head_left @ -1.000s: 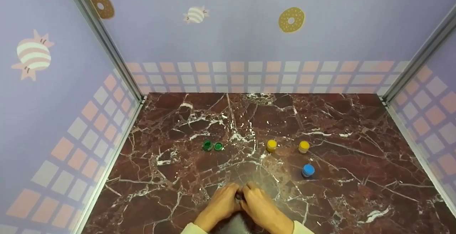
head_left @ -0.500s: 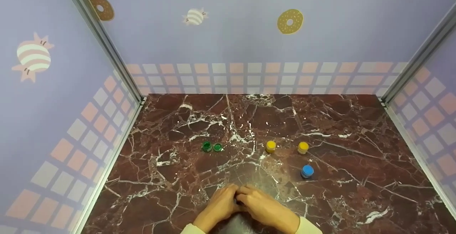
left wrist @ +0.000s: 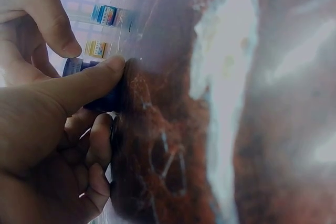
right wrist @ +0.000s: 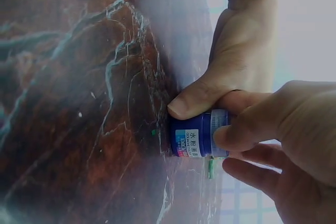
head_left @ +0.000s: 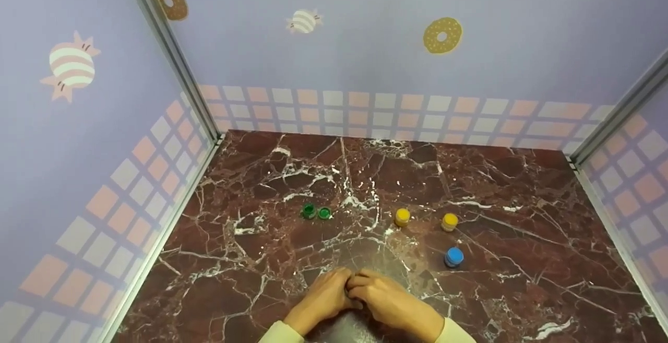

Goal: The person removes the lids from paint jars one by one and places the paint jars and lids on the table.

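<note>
Close to the near edge of the head view, my left hand (head_left: 326,296) and right hand (head_left: 386,300) meet around a small dark blue gouache paint jar (right wrist: 189,137), mostly hidden there. The right wrist view shows it upright at the table surface, a printed label on its side. My left thumb and fingers hold the jar's body low down. Up at the ribbed lid (right wrist: 218,121), my right thumb and fingers pinch from the other side. In the left wrist view the lid and part of the body show between the hands.
On the marbled table (head_left: 235,291), a green paint jar (head_left: 309,211) stands beside a flat round green lid (head_left: 324,213). Two yellow-capped jars (head_left: 402,216) and a light blue-capped jar (head_left: 454,257) stand to the right. Patterned panels (head_left: 365,61) rise at the back and sides.
My right hand has turned about the lid, its fingers now lying more across toward the left hand. The left hand keeps its place. The head view has tilted slightly; the other jars stay put.
</note>
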`<act>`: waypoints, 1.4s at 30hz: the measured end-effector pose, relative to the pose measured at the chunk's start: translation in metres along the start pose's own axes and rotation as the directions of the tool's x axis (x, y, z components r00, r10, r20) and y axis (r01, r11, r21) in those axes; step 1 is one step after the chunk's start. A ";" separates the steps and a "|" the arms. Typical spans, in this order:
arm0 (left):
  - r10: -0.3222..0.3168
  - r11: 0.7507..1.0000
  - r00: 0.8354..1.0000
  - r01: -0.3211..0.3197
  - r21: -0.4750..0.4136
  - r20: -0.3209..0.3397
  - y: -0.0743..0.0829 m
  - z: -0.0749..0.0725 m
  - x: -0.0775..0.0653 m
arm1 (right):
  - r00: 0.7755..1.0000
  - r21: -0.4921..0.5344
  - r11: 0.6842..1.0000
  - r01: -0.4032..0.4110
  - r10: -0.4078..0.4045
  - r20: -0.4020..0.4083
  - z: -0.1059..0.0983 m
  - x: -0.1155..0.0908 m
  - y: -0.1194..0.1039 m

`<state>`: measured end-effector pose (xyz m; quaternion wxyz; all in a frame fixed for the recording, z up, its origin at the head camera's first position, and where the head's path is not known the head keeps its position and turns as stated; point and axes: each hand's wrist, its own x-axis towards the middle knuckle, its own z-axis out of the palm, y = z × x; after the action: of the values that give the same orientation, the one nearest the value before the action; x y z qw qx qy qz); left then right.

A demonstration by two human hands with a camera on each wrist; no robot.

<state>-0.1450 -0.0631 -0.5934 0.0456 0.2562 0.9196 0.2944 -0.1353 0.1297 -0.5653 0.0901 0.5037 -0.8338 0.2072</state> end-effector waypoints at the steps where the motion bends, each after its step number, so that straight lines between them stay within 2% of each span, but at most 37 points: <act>1: -0.002 1.000 1.000 0.002 0.000 0.006 0.000 0.000 0.000 | 1.000 -0.003 1.000 0.009 -0.009 -0.009 0.001 0.000 0.000; 4: -0.006 1.000 1.000 0.006 -0.009 0.016 -0.001 0.000 0.000 | 0.999 0.005 1.000 0.023 -0.023 -0.031 0.002 0.000 0.003; 8: -0.013 1.000 1.000 0.013 -0.025 0.020 -0.001 -0.001 0.001 | 0.999 0.113 0.994 -0.003 0.009 -0.049 0.002 0.000 0.007; 12: -0.035 0.999 0.999 0.035 -0.015 0.040 -0.001 0.000 -0.002 | 0.992 0.241 0.968 -0.075 0.096 -0.076 0.002 -0.003 0.006; 14: -0.035 0.999 0.999 0.035 -0.001 0.037 -0.001 0.000 -0.002 | 0.979 0.277 0.952 -0.134 0.171 -0.113 -0.001 -0.004 0.005; 16: -0.031 0.999 0.999 0.031 0.006 0.022 -0.002 0.000 -0.003 | 0.949 0.319 0.920 -0.229 0.284 -0.137 -0.003 -0.003 0.003; 17: -0.026 1.000 1.000 0.026 0.005 0.015 -0.002 0.000 -0.004 | 0.927 0.337 0.898 -0.282 0.346 -0.145 -0.005 -0.003 0.003; 21: 0.004 1.000 1.000 -0.004 -0.021 -0.001 -0.003 -0.001 -0.004 | 0.805 0.342 0.801 -0.492 0.567 -0.172 -0.010 -0.002 -0.003; 24: 0.016 0.999 1.000 -0.017 -0.031 -0.004 -0.003 0.000 -0.003 | 0.733 0.282 0.761 -0.584 0.644 -0.218 -0.009 0.000 -0.008; 26: 0.014 0.999 1.000 -0.014 -0.030 -0.004 -0.003 0.001 -0.002 | 0.708 0.241 0.750 -0.616 0.662 -0.248 -0.006 0.002 -0.014; 29: 0.009 1.000 1.000 -0.009 -0.007 -0.009 -0.003 0.002 -0.001 | 0.701 0.177 0.756 -0.630 0.652 -0.288 0.000 0.007 -0.021; 33: 0.020 1.000 1.000 -0.020 0.016 -0.024 -0.003 0.004 -0.001 | 0.718 0.071 0.769 -0.635 0.622 -0.312 0.008 0.014 -0.032; 37: 0.021 1.000 1.000 -0.021 0.016 -0.021 -0.001 0.004 -0.001 | 0.739 -0.019 0.772 -0.635 0.600 -0.306 0.013 0.017 -0.040; 42: 0.046 0.998 0.998 -0.045 0.039 -0.043 -0.002 0.003 -0.001 | 0.744 -0.072 0.760 -0.646 0.606 -0.283 0.016 0.020 -0.044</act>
<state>-0.1440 -0.0632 -0.5969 0.0140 0.2714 0.9197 0.2834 -0.1056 0.0890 -0.5615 0.1577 0.1550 -0.9511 0.2155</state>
